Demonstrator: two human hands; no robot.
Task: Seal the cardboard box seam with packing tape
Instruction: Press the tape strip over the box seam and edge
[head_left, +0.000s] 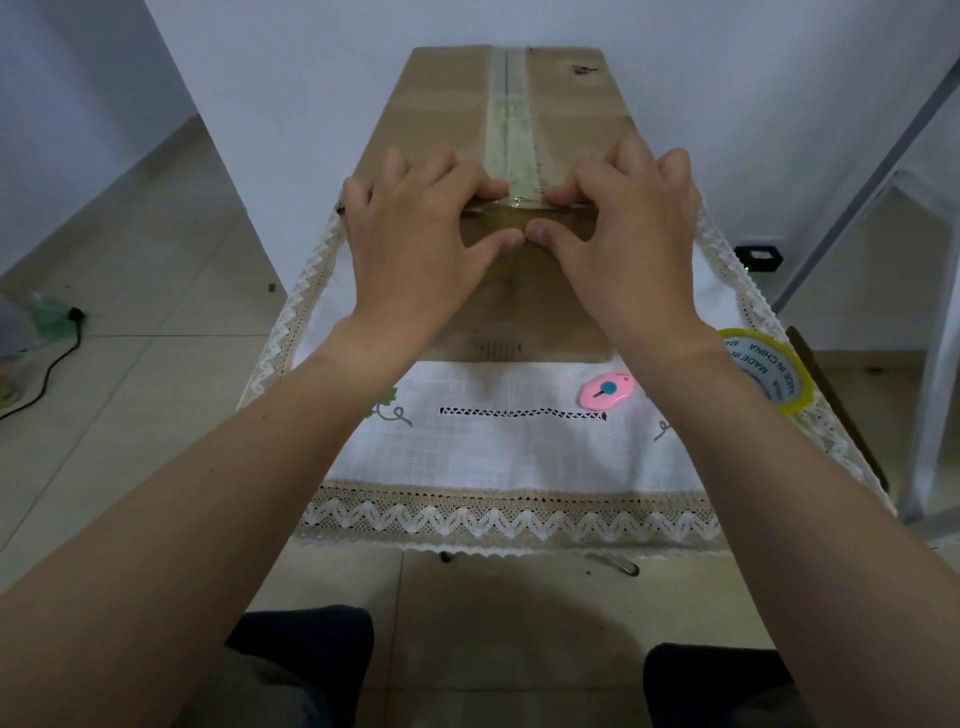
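A long brown cardboard box (431, 109) lies on the cloth-covered table, reaching away from me. A strip of clear packing tape (511, 130) runs along its centre seam and bends over the near top edge. My left hand (415, 239) and my right hand (628, 234) rest side by side on that near edge. Their fingers lie on the top and the thumbs meet on the front face, pressing the tape end flat. Neither hand grips anything. The yellow tape roll (769, 371) lies at the right of the table.
A small pink cutter (605, 391) lies on the white lace-edged tablecloth (509, 457) in front of the box. A black cable (47, 374) runs over the tiled floor at left. Grey metal legs (930, 395) stand at right. My knees show below the table edge.
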